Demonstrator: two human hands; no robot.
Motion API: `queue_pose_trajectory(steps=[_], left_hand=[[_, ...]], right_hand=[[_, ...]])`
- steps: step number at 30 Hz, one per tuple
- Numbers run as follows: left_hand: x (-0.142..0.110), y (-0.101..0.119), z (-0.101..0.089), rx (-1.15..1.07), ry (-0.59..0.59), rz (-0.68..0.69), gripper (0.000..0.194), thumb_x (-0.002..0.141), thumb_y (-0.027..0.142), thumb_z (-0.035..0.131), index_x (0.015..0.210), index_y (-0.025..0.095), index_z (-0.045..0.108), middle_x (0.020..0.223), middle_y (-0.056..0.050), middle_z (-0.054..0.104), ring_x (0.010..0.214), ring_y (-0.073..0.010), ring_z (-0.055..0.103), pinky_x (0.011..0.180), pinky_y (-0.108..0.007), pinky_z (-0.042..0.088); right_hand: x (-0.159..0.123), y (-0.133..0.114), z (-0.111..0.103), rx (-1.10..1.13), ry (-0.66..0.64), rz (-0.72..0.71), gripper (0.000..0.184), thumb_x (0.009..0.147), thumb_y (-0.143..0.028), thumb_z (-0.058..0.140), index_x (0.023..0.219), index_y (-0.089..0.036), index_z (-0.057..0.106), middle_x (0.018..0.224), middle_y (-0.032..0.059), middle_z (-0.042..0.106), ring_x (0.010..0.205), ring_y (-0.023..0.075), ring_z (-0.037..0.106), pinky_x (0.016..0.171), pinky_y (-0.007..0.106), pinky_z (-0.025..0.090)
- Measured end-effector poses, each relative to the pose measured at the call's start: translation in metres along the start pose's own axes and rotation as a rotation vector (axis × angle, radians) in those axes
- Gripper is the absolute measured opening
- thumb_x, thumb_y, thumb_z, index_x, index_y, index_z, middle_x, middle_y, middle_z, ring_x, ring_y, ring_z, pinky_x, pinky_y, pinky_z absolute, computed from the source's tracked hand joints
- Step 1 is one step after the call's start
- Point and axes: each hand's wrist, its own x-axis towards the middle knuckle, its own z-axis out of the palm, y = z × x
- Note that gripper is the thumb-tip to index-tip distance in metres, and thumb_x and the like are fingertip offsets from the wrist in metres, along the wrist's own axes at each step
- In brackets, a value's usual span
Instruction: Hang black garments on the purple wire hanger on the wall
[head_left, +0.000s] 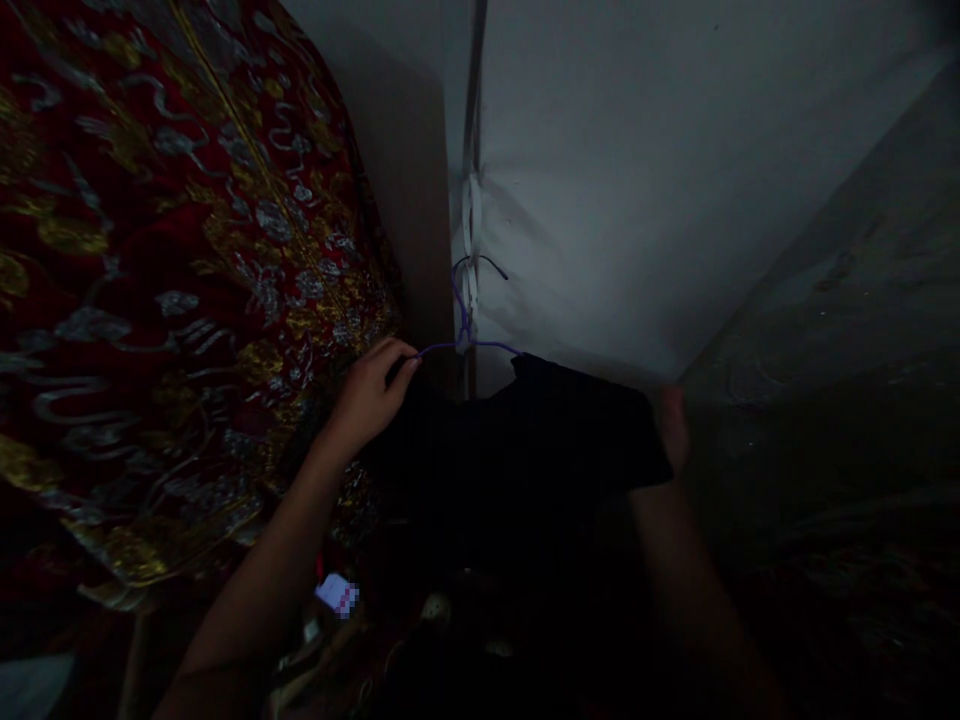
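A black short-sleeved shirt hangs on a thin purple clothes hanger. The hanger's hook goes round a white looped holder by the wall corner. At the left shoulder, the thumb and fingers of my left hand pinch the shirt's dark cloth right beside the hanger's wire. My right hand is by the opposite sleeve's end, partly behind the cloth. Blur and darkness hide how its fingers are set. The shirt's lower part melts into deep shadow.
Close on the left hangs a red cloth with gold and silver embroidery. A pale wall rises behind the hanger. Below my left forearm lie a small whitish item and dim clutter. A greyish surface slants along the right.
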Motion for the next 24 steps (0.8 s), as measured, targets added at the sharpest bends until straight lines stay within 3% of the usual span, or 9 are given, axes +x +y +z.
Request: queue_pose_trajectory(steps=[2,4,8,10,12,15,18,21,24], left_hand=[[0.01,0.004,0.003,-0.013,0.009,-0.014,0.016,0.095,0.034,0.057,0.091,0.021,0.064,0.09,-0.003,0.067,0.087,-0.0189,0.062,0.082,-0.03,0.046],[0.02,0.005,0.006,-0.025,0.045,-0.051,0.015,0.092,0.036,0.061,0.092,0.02,0.063,0.09,-0.001,0.067,0.087,-0.0183,0.062,0.082,-0.029,0.046],[0.026,-0.003,0.01,-0.134,0.134,-0.095,0.014,0.091,0.033,0.062,0.092,0.019,0.062,0.089,-0.001,0.066,0.087,-0.0178,0.062,0.083,-0.03,0.046],[0.016,-0.01,0.014,-0.212,0.158,-0.091,0.018,0.093,0.036,0.059,0.093,0.019,0.062,0.088,-0.002,0.064,0.087,-0.0177,0.061,0.085,-0.03,0.046],[-0.001,-0.016,0.022,-0.289,0.154,-0.077,0.023,0.096,0.041,0.056,0.094,0.019,0.063,0.094,-0.004,0.064,0.095,-0.0192,0.06,0.091,-0.032,0.045],[-0.028,-0.018,0.043,-0.458,0.043,-0.077,0.028,0.094,0.046,0.057,0.094,0.019,0.065,0.107,-0.008,0.063,0.109,-0.0226,0.058,0.101,-0.037,0.042],[-0.045,-0.009,0.073,-0.669,-0.154,-0.107,0.031,0.093,0.048,0.06,0.092,0.018,0.066,0.111,-0.01,0.063,0.111,-0.0235,0.059,0.101,-0.038,0.043],[-0.047,0.007,0.1,-0.85,-0.281,-0.13,0.029,0.091,0.046,0.064,0.089,0.017,0.068,0.111,-0.011,0.066,0.109,-0.0236,0.06,0.098,-0.037,0.044],[-0.046,0.018,0.113,-0.94,-0.263,-0.138,0.024,0.09,0.042,0.068,0.087,0.017,0.07,0.102,-0.008,0.068,0.101,-0.0214,0.063,0.092,-0.034,0.046]], right_hand=[[0.002,-0.007,-0.001,0.252,0.09,0.121,0.047,0.086,-0.07,0.055,0.082,-0.026,0.072,0.084,0.0071,0.073,0.107,0.0315,0.07,0.092,0.047,0.057],[0.001,-0.022,0.002,0.418,0.044,0.224,0.044,0.078,-0.071,0.064,0.074,-0.027,0.071,0.068,0.0029,0.07,0.098,0.0311,0.073,0.09,0.046,0.058],[-0.021,-0.05,0.025,0.501,-0.436,0.319,0.06,0.079,-0.081,0.055,0.081,-0.025,0.076,0.07,0.0061,0.073,0.094,0.0311,0.074,0.085,0.044,0.059],[-0.037,-0.048,0.041,0.476,-0.776,0.356,0.063,0.079,-0.079,0.058,0.093,-0.021,0.078,0.085,0.0099,0.077,0.097,0.0315,0.073,0.088,0.044,0.057],[-0.05,-0.032,0.055,0.352,-0.934,0.394,0.056,0.082,-0.069,0.064,0.105,-0.019,0.077,0.1,0.0111,0.078,0.101,0.0296,0.072,0.094,0.043,0.055],[-0.061,0.011,0.067,0.091,-0.686,0.382,0.044,0.089,-0.055,0.065,0.117,-0.023,0.071,0.121,0.0099,0.073,0.115,0.0259,0.067,0.104,0.043,0.049],[-0.065,0.059,0.067,-0.082,-0.469,0.289,0.059,0.089,-0.056,0.065,0.14,-0.027,0.056,0.149,0.0104,0.053,0.135,0.0271,0.052,0.114,0.048,0.039],[-0.07,0.099,0.06,-0.202,-0.409,0.188,0.074,0.089,-0.061,0.061,0.152,-0.027,0.041,0.161,0.0104,0.036,0.148,0.0265,0.034,0.123,0.049,0.025],[-0.081,0.125,0.049,-0.223,-0.399,0.2,0.075,0.091,-0.067,0.052,0.154,-0.027,0.039,0.163,0.0101,0.033,0.151,0.0254,0.028,0.125,0.048,0.017]])
